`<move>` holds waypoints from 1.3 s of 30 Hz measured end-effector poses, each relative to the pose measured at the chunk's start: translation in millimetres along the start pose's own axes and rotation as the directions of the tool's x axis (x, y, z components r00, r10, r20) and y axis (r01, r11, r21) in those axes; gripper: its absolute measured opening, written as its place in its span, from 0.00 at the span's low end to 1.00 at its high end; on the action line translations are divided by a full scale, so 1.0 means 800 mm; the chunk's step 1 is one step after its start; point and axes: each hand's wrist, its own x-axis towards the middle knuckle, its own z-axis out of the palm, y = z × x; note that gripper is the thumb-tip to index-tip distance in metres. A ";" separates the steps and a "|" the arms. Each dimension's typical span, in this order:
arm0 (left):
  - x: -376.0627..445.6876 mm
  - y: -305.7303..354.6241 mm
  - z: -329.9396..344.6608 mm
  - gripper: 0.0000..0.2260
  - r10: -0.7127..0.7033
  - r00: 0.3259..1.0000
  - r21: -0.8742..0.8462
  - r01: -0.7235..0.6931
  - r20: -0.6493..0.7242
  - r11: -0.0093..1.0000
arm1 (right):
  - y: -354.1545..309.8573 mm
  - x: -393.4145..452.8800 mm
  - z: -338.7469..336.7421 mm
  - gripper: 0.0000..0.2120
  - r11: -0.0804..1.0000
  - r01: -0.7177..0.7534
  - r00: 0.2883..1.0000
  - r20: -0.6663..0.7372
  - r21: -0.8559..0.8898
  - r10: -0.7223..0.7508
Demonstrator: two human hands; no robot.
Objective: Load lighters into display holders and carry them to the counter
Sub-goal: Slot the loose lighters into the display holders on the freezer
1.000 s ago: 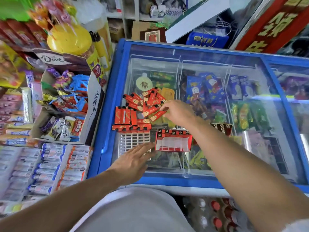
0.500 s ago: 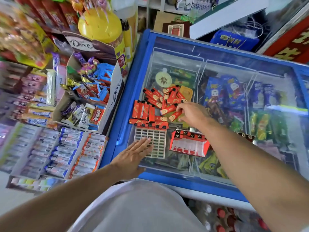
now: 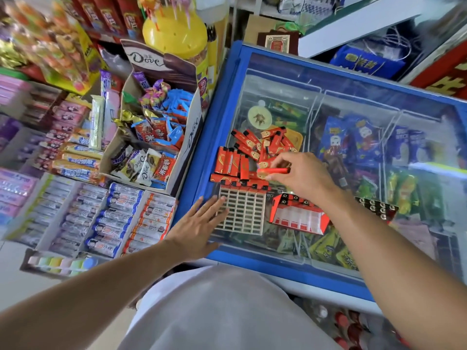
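A loose pile of red lighters [image 3: 262, 142] lies on the glass lid of a blue freezer [image 3: 219, 102]. Below it a white grid holder [image 3: 242, 213] lies flat, with a row of lighters [image 3: 242, 184] along its far edge. My right hand [image 3: 303, 178] pinches one red lighter [image 3: 274, 171] just above the pile's near edge. My left hand [image 3: 199, 223] rests flat with fingers spread against the holder's left side. A red cardboard display box [image 3: 298, 215] sits to the right of the grid.
A Dove chocolate box [image 3: 151, 147] full of candy stands left of the freezer. Racks of gum and sweets [image 3: 111, 223] fill the lower left. A dark carton with round marks [image 3: 376, 205] lies right of the red box, behind my right forearm.
My right hand has closed on one lighter and lifted it off the pile. My left hand has stayed flat by the grid holder. The camera has tilted and shifted toward the left.
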 end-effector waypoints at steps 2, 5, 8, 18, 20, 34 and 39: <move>-0.003 -0.004 0.003 0.42 -0.004 1.000 0.012 0.004 0.028 1.000 | -0.030 -0.023 0.005 0.12 0.995 0.097 0.995 0.025 -0.026 -0.096; -0.004 -0.002 0.005 0.43 0.000 1.000 0.015 0.000 0.020 1.000 | -0.059 -0.043 0.034 0.15 0.975 0.204 0.976 0.098 -0.084 -0.196; -0.004 0.001 0.005 0.44 -0.003 1.000 -0.031 0.003 0.010 0.999 | -0.073 -0.051 0.074 0.18 0.955 0.252 0.963 0.139 -0.155 -0.231; -0.001 -0.006 0.003 0.46 0.021 1.000 -0.139 -0.020 0.007 0.990 | -0.079 -0.038 0.140 0.08 0.958 0.153 0.933 -0.285 -0.243 -0.221; -0.001 -0.006 0.002 0.46 0.020 1.000 -0.165 -0.018 0.012 0.986 | -0.079 -0.037 0.144 0.09 0.949 0.160 0.919 -0.309 -0.270 -0.243; 0.002 -0.009 0.009 0.46 0.031 1.000 -0.239 -0.028 0.006 0.971 | -0.080 -0.032 0.148 0.08 0.955 0.114 0.932 -0.304 -0.275 -0.199; 0.002 -0.009 0.009 0.47 0.020 0.999 -0.299 -0.030 -0.037 0.954 | -0.082 -0.028 0.145 0.06 0.965 0.110 0.929 -0.321 -0.239 -0.186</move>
